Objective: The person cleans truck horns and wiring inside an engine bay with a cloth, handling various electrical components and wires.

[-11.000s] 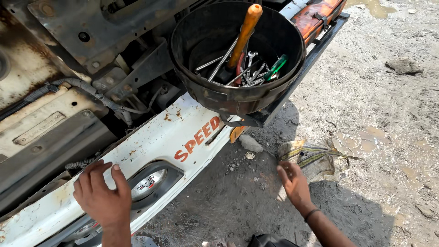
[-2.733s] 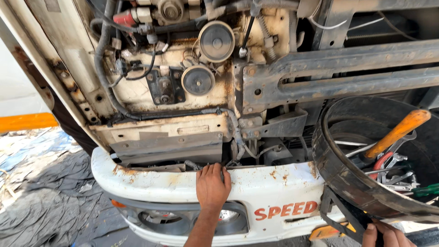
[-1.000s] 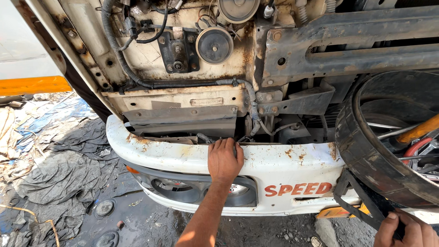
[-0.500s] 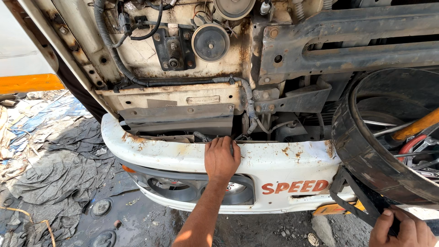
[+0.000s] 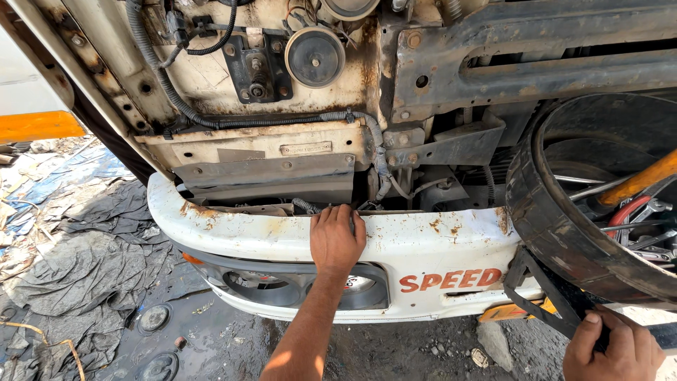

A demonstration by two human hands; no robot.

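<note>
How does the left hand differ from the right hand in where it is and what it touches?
The left hand lies flat, palm down, on top of the white bumper, near the middle of the view; the right hand is at the lower right corner, partly cut off. The left hand grips nothing, while the right hand's fingers curl on the black strap under the black tool tub. Both are bare.

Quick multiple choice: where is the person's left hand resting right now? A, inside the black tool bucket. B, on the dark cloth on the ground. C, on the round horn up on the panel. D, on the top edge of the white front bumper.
D: the left hand lies flat on the rusty top edge of the white bumper, fingers over its rim, well below the round horn and apart from the black tool bucket.
</note>
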